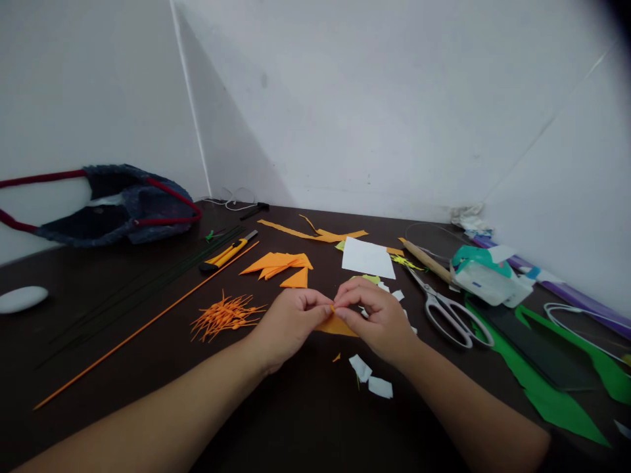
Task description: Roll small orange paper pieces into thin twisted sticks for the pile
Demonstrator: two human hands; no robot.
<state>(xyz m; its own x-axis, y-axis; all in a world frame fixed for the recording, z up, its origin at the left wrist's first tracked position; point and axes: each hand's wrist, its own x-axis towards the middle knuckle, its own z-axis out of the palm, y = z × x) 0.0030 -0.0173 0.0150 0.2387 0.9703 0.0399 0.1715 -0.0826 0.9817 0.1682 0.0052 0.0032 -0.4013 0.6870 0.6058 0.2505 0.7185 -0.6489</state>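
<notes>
My left hand [294, 320] and my right hand [371, 316] meet over the dark table, both pinching one piece of orange paper [340, 326]. Its lower part shows below my fingertips; the pinched edge is mostly hidden. To the left of my left hand lies a pile of thin orange paper stems [224, 318] with thicker middles. Folded orange paper pieces [276, 264] rest just beyond my hands. Behind my right hand is a white paper square [367, 257]. Small white scraps [380, 387] lie in front of it.
Scissors [448, 315], a wooden-handled tool [426, 259], a dark phone [532, 341] and green paper [552, 407] lie on the right. A yellow box cutter [224, 256], a long orange stick [148, 326] and a fabric bag [123, 210] are on the left. Orange strips [296, 231] lie near the wall.
</notes>
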